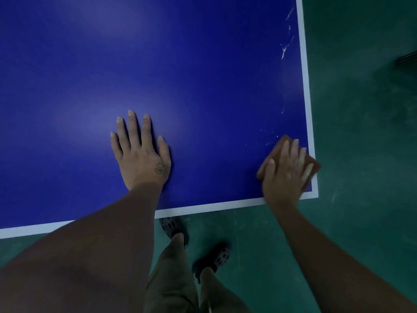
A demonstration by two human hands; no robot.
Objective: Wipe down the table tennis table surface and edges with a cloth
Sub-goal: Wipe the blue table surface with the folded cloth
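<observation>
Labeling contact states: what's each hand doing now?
Left hand: open, flat on the table.
Right hand: open, fingers straight, pressing the cloth.

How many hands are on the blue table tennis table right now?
2. The left hand lies flat on the bare blue table tennis table, near its front edge; the right hand presses the brown cloth at the near right corner. Neither is hidden.

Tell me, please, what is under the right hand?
A brown cloth lies under the right hand, flat on the table corner; the cloth's middle is covered.
</observation>
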